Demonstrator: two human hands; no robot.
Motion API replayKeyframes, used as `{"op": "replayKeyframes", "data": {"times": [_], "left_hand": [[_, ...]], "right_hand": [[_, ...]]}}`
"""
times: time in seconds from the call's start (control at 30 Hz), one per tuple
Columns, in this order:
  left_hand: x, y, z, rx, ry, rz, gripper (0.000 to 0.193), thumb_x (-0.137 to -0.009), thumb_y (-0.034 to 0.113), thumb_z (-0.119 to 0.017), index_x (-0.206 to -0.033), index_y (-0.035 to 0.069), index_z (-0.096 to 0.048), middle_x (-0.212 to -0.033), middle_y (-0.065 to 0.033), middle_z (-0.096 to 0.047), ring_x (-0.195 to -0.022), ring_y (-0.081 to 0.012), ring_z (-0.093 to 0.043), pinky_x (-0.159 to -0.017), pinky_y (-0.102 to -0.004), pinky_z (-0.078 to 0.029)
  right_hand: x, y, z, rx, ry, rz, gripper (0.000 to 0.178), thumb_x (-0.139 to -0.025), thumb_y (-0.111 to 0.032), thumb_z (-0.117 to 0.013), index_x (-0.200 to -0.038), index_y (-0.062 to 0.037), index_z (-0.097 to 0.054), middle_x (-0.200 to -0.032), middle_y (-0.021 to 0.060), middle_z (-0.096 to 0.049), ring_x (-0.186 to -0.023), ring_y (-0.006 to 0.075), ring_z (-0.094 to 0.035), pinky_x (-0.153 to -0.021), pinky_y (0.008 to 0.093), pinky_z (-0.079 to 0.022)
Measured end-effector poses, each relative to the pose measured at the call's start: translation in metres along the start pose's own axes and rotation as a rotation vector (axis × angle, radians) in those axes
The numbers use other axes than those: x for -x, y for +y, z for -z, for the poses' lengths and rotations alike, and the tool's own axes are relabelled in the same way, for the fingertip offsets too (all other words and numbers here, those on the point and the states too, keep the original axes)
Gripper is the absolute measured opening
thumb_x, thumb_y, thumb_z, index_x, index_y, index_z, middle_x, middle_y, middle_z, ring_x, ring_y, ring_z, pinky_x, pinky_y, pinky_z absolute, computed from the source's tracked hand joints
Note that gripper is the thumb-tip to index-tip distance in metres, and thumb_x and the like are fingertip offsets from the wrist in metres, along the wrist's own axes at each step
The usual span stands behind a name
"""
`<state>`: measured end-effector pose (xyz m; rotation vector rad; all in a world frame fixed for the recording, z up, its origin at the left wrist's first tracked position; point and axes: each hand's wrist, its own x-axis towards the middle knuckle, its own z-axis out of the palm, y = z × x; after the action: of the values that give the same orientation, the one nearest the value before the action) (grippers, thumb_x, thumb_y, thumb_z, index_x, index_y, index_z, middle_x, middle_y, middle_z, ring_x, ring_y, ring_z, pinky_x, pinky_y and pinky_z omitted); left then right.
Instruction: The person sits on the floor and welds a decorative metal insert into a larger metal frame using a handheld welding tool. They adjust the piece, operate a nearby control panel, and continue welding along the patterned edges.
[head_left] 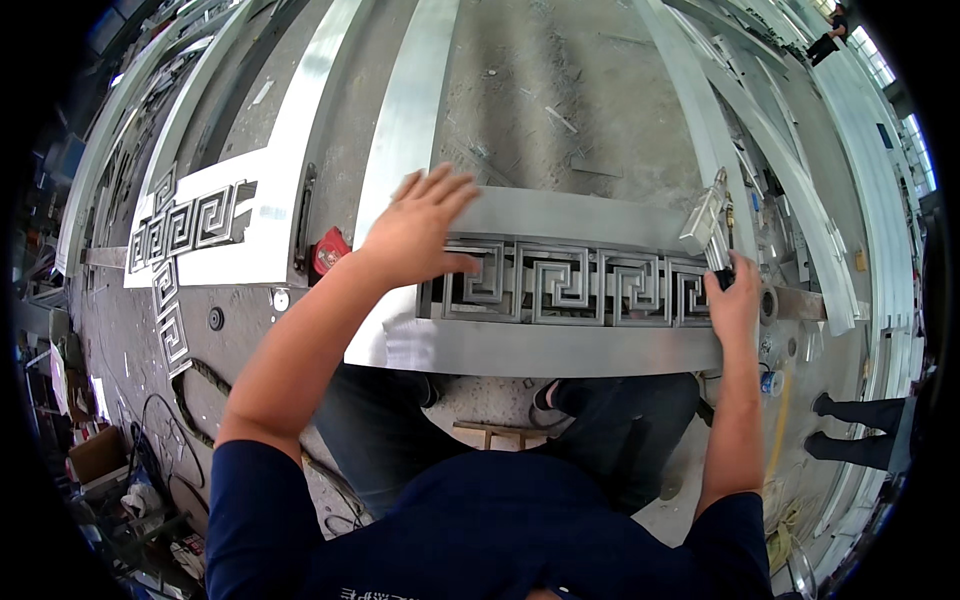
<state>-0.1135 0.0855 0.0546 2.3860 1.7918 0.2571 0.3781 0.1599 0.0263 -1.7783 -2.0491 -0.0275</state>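
Note:
A fretwork panel [560,290] of square grey metal spirals lies between two flat silvery metal strips. The far strip [570,217] and the near strip [560,348] run along its long sides. My left hand [420,225] hovers at the panel's left end, fingers stretched out and nothing in it; whether the thumb touches the metal, I cannot tell. At the right end, my right hand [735,290] has its fingers closed round the dark grip of a silvery metal tool [706,225]. The tool tilts up and away from me, its exact kind unclear.
A second fretwork piece [185,235] rests on a white metal plate at left. Beside my left forearm sits a red tape measure [329,250]. Long metal profiles [400,110] stretch away from me. Cables [150,430] and boxes lie at lower left. Another person's legs [860,435] show at right.

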Motion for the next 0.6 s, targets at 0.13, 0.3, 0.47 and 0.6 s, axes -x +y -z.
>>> {"op": "replayKeyframes", "data": {"times": [0.13, 0.3, 0.47, 0.6], "left_hand": [[-0.039, 0.003, -0.015, -0.107, -0.249, -0.072, 0.12, -0.072, 0.058, -0.088, -0.165, 0.013, -0.026, -0.17, -0.0094, -0.029, -0.161, -0.0322, -0.017, -0.133, -0.0509, -0.015], [-0.075, -0.002, -0.033, -0.124, -0.334, -0.133, 0.131, -0.064, 0.06, -0.092, -0.166, 0.014, -0.023, -0.168, -0.0096, -0.032, -0.159, -0.0307, -0.021, -0.132, -0.0524, -0.017], [-0.081, -0.008, -0.033, -0.046, -0.336, -0.171, 0.124, -0.063, 0.057, -0.093, -0.162, 0.014, -0.032, -0.16, -0.0093, -0.044, -0.152, -0.0297, -0.037, -0.128, -0.0489, -0.028], [-0.09, -0.02, -0.037, 0.118, -0.272, -0.212, 0.112, -0.064, 0.057, -0.093, -0.155, 0.012, -0.045, -0.145, -0.0093, -0.06, -0.136, -0.0314, -0.056, -0.12, -0.0429, -0.042]], "right_hand": [[-0.027, -0.006, -0.004, 0.118, -0.154, -0.042, 0.053, -0.088, -0.022, -0.077, -0.133, 0.0007, -0.06, -0.125, 0.0231, -0.064, -0.12, 0.0426, -0.06, -0.106, 0.0488, -0.047], [-0.039, -0.001, -0.017, 0.289, -0.285, -0.028, 0.065, -0.089, -0.022, -0.076, -0.145, -0.0005, -0.05, -0.126, 0.0278, -0.064, -0.111, 0.0483, -0.064, -0.095, 0.0524, -0.052], [-0.045, 0.002, 0.001, 0.354, -0.259, -0.032, 0.062, -0.09, -0.02, -0.074, -0.144, 0.0001, -0.051, -0.123, 0.0293, -0.066, -0.11, 0.0482, -0.066, -0.093, 0.0517, -0.054], [-0.052, 0.02, 0.078, 0.119, -0.28, -0.313, 0.055, -0.094, -0.033, -0.077, -0.129, 0.0081, -0.063, -0.104, 0.0249, -0.073, -0.101, 0.035, -0.072, -0.091, 0.047, -0.054]]}}
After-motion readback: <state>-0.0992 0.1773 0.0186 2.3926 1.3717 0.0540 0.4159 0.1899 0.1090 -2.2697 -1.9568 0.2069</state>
